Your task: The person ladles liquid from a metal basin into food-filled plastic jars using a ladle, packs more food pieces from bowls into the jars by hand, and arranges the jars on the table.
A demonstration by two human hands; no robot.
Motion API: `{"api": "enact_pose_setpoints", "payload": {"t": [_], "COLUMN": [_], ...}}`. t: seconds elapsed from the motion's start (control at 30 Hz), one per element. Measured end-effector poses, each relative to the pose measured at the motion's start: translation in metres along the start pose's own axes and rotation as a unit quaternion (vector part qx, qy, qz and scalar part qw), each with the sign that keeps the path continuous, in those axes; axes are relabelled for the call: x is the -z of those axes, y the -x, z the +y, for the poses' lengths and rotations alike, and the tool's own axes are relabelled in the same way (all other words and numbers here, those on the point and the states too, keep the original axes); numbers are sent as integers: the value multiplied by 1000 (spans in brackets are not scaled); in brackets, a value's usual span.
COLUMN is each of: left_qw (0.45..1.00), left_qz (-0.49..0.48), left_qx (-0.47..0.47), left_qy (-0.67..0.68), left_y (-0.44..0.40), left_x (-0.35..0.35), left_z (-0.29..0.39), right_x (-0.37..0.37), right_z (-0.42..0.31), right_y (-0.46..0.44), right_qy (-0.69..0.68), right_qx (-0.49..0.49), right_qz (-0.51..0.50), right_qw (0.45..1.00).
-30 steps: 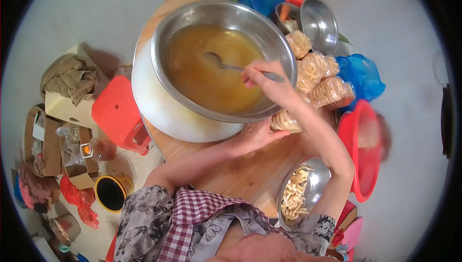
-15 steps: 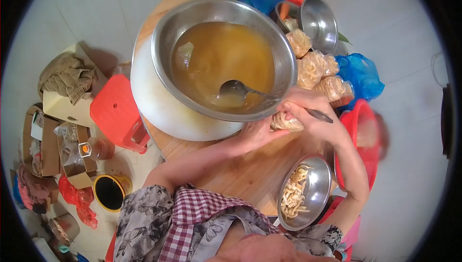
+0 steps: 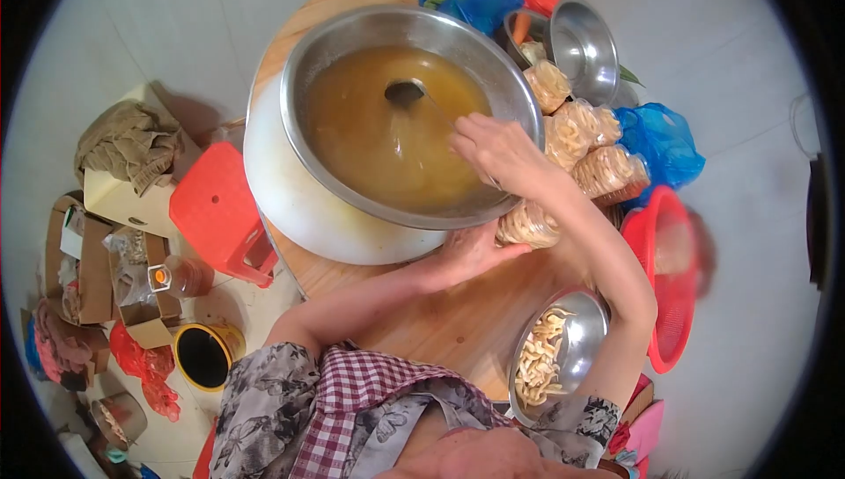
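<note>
My right hand [image 3: 502, 152] is closed around the handle of a ladle [image 3: 406, 92], over the right side of a large steel basin [image 3: 304, 140]. The ladle's bowl is in the amber liquid [image 3: 352, 127], towards the far side. Just below the basin's near rim, my left hand [image 3: 475, 252] grips a clear plastic jar [image 3: 531, 226] packed with pale, strip-like pieces. My right forearm partly covers this jar. Several similar filled jars [image 3: 576, 131] stand beyond it, along the basin's right side.
The basin rests on a round white board [image 3: 290, 228] on a wooden table [image 3: 414, 312]. A steel bowl [image 3: 585, 329] of pale pieces sits near right, by a red plastic basket [image 3: 673, 303]. Blue bags [image 3: 660, 140] lie farther right. A red stool [image 3: 216, 206] stands at left.
My right hand has moved left from above the jar to over the basin. The ladle's bowl has shifted towards the far side of the liquid. My left hand still holds the jar.
</note>
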State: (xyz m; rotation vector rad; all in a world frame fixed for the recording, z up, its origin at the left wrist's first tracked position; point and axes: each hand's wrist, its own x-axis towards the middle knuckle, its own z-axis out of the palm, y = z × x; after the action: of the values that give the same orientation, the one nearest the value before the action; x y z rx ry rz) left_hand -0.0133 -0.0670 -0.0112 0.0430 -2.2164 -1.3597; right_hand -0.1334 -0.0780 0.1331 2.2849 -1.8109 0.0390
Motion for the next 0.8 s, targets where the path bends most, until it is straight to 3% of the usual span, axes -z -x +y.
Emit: {"api": "enact_pose_setpoints", "payload": {"t": [0.23,0.33,0.5,0.7,0.77,0.8], "left_qw": [1000,1000,1000,999,969,969], "left_qz": [-3,-9,-10,-38,-170,-172], "left_qx": [3,8,2,28,156,153], "left_qy": [-4,4,8,28,84,84], "left_y": [-2,1,0,1,0,0], "left_x": [6,3,4,6,10,0], "left_z": [5,4,4,5,8,-1], "right_x": [-28,-33,-20,13,25,32], "right_z": [35,32,11,-27,-41,-47], "right_y": [-26,-30,-29,-3,8,13], "right_qy": [57,48,-135,-255,-262,-272], "right_qx": [9,-45,-88,-62,-59,-55], "right_qz": [26,38,80,39,27,14], "right_qw": [998,997,984,964,963,961]}}
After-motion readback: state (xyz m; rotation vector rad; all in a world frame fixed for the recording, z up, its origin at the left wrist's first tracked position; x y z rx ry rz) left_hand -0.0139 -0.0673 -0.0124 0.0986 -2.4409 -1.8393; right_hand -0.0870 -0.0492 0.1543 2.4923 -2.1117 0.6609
